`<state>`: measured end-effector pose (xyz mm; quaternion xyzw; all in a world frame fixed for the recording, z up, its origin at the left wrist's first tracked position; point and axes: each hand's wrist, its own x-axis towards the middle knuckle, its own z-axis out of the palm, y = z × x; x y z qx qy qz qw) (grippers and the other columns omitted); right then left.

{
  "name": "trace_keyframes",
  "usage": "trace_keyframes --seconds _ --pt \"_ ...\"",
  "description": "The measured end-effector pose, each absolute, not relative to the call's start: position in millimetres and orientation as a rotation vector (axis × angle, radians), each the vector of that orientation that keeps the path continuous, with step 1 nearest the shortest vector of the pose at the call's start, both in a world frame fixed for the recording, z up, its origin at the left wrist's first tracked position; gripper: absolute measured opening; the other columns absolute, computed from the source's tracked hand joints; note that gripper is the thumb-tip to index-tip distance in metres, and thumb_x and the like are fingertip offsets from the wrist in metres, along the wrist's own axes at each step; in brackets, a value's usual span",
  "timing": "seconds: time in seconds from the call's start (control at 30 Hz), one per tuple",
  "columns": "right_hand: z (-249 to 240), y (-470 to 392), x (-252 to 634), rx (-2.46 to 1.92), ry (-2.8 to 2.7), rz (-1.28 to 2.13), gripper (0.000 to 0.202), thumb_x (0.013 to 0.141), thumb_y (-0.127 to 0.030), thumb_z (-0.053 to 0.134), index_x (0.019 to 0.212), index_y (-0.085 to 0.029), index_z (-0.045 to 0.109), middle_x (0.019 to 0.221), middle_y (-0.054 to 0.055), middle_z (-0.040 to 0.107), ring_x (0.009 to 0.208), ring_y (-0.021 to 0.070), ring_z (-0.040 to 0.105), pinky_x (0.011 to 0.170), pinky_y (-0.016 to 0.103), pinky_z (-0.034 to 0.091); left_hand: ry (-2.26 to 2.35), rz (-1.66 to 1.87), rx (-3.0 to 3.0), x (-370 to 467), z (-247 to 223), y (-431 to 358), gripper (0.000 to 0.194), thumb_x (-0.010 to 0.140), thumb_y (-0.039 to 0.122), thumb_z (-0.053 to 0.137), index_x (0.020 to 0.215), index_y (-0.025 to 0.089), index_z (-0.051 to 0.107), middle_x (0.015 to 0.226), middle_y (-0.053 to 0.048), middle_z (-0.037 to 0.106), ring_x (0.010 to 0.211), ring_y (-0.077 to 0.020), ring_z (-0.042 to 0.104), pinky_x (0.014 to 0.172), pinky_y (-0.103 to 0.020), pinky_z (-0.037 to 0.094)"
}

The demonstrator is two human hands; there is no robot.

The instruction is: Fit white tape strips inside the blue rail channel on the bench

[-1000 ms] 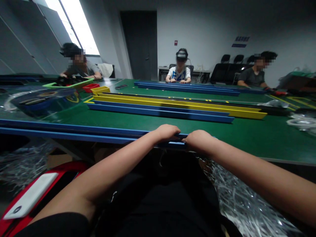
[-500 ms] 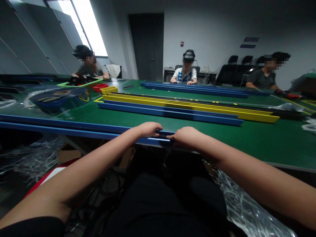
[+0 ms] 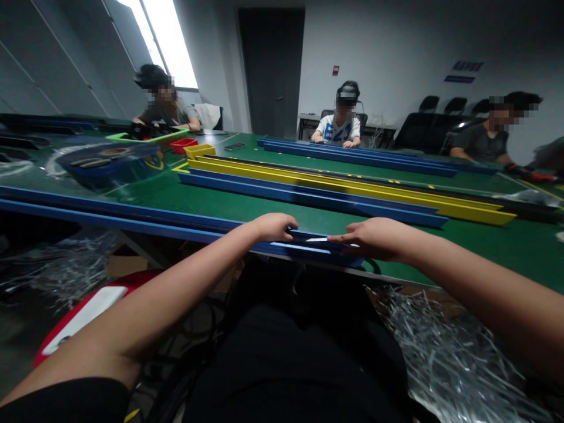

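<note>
A long blue channel rail (image 3: 185, 230) lies along the table's near edge, reaching from the far left to under my right hand. My left hand (image 3: 275, 227) is over the rail with fingers curled, thumb and forefinger closed at a thin dark strip (image 3: 304, 237) with a pale, shiny part. To its right, my right hand (image 3: 379, 236) has its forefinger and thumb on the strip's other end, just above the rail's right end. The rest of its fingers are folded and partly hidden. Between both hands the strip runs along the rail's channel.
Beyond lie a blue rail (image 3: 308, 197) and yellow rails (image 3: 352, 189), with more blue rails (image 3: 352, 157) farther back. Left are a plastic-wrapped roll (image 3: 110, 167), yellow bin (image 3: 200, 151) and red bin (image 3: 184, 145). Tangled clear strips (image 3: 449, 352) cover the floor. Several people sit around the table.
My right hand has moved right, away from my left, and more of the strip shows between them. My left hand stays at about the same part of the rail. The view has shifted slightly.
</note>
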<state>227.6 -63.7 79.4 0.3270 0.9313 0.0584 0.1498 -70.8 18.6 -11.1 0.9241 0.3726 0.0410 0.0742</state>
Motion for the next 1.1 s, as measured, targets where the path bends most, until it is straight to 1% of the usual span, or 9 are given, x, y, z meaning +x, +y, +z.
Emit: trace_keyframes --seconds 0.13,0.3,0.4,0.57,0.77,0.97,1.1 --pt "70 -64 236 0.915 2.636 0.177 0.056 0.093 -0.057 0.038 0.143 -0.034 0.049 0.085 0.006 0.066 0.062 0.0152 0.053 0.052 0.028 0.025 1.122 0.124 2.771 -71 -10 18 0.036 0.079 0.036 0.064 0.113 0.024 0.067 0.119 -0.002 0.069 0.101 -0.0193 0.064 0.079 -0.023 0.046" --pt "58 -63 238 0.907 2.618 0.202 0.061 0.091 -0.060 0.041 0.144 -0.031 0.049 0.083 0.007 0.069 0.064 0.0181 0.058 0.054 0.029 0.027 1.110 0.127 2.778 -71 -9 17 0.036 0.079 0.037 0.063 0.113 0.023 0.067 0.117 -0.003 0.069 0.100 -0.0194 0.064 0.079 -0.024 0.046" --pt "54 -63 234 0.932 2.586 0.234 0.061 0.088 -0.063 0.045 0.141 -0.033 0.052 0.081 0.007 0.070 0.063 0.0191 0.060 0.053 0.029 0.026 1.116 0.124 2.770 -72 -9 17 0.037 0.080 0.037 0.063 0.114 0.024 0.067 0.118 -0.003 0.069 0.101 -0.0194 0.064 0.079 -0.024 0.046" --pt "52 -67 224 0.998 2.501 0.302 0.055 0.086 -0.061 0.049 0.135 -0.036 0.058 0.077 0.007 0.070 0.062 0.0208 0.062 0.051 0.028 0.026 1.123 0.129 2.769 -73 -11 18 0.039 0.079 0.038 0.064 0.115 0.024 0.067 0.119 -0.003 0.069 0.103 -0.0199 0.064 0.081 -0.025 0.046" --pt "50 -72 215 1.035 2.447 0.310 0.053 0.084 -0.059 0.052 0.129 -0.033 0.063 0.080 0.009 0.072 0.066 0.0254 0.065 0.051 0.030 0.028 1.151 0.115 2.774 -71 -10 17 0.038 0.079 0.038 0.064 0.115 0.024 0.067 0.117 -0.003 0.070 0.101 -0.0199 0.064 0.080 -0.024 0.046" --pt "45 -70 211 1.084 2.398 0.292 0.056 0.081 -0.059 0.056 0.130 -0.033 0.063 0.079 0.009 0.072 0.068 0.0272 0.067 0.051 0.030 0.032 1.157 0.112 2.776 -70 -10 17 0.039 0.078 0.040 0.062 0.114 0.024 0.067 0.117 -0.003 0.070 0.100 -0.0208 0.064 0.077 -0.025 0.045" --pt "43 -69 209 1.122 2.371 0.277 0.053 0.081 -0.059 0.056 0.126 -0.032 0.066 0.079 0.010 0.073 0.070 0.0275 0.068 0.053 0.031 0.037 1.187 0.075 2.746 -68 -10 18 0.042 0.077 0.041 0.060 0.116 0.024 0.066 0.118 -0.004 0.070 0.102 -0.0217 0.064 0.077 -0.026 0.045"
